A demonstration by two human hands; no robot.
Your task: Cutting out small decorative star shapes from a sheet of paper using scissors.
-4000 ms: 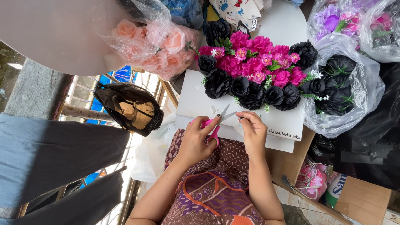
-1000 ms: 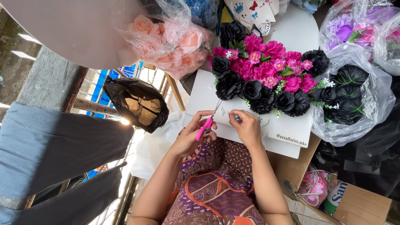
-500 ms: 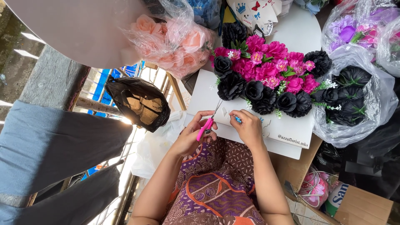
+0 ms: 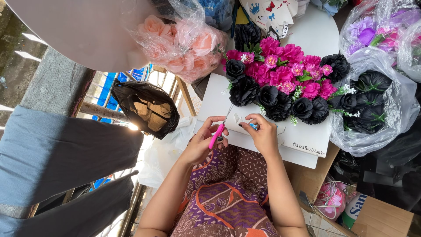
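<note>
**Trimming a small white piece beside the flower board**

At centre left of the frame, my left hand (image 4: 202,142) is closed around the pink-handled scissors (image 4: 218,134), blades pointing up to the white foam board (image 4: 302,140). Just right of it, my right hand (image 4: 263,131) pinches a small white cut-out piece (image 4: 239,119) with the fingertips. I judge I am in the cutting step; the next cut needs the piece kept steady. Above right sit black and magenta artificial flowers (image 4: 285,83).
</note>
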